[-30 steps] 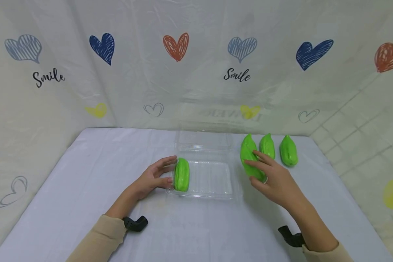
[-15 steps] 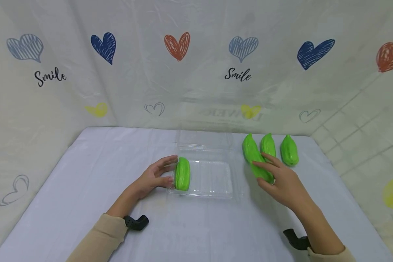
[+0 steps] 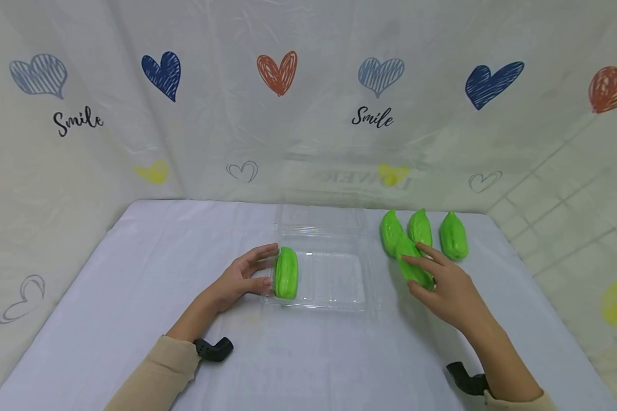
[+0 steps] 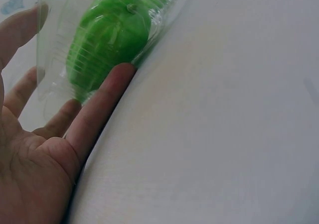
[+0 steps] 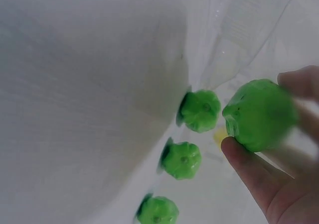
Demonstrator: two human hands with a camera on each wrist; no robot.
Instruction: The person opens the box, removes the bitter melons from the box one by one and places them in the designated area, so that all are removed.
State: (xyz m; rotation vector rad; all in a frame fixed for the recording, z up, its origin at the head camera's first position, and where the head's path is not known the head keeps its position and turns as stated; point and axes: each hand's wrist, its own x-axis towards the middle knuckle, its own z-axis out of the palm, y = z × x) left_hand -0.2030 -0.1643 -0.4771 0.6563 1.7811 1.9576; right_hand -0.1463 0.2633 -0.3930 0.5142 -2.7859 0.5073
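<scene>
— What has the right hand (image 3: 444, 288) got?

— A bright green, ridged, pear-shaped plastic vegetable (image 3: 413, 265), something like a chayote. The fingers and thumb are curled round it, pinching it; from the wrist view you see its blunt end (image 5: 259, 113) between thumb and fingertips. It is held just right of the clear plastic clamshell box (image 3: 334, 285), near the three other green vegetables.

— Which way does it lie?

— Its long axis runs slanted, the far end up and to the left towards the back row, the near end under the person's palm. The three green vegetables still on the white tablecloth (image 3: 133, 297) lie side by side, long axes running away from the person, narrow tips pointing at the backdrop: the left one (image 3: 389, 231), the middle one (image 3: 420, 227), the right one (image 3: 453, 236).

— And the left hand (image 3: 239, 279)?

— Open, fingers straight, pressed against the box's left wall. Just inside that wall lies another green vegetable (image 3: 286, 273), lengthwise front to back.

— Any writing?

— "Smile" in black script twice on the heart-printed plastic backdrop (image 3: 308, 114), once left, once right of centre.
</scene>
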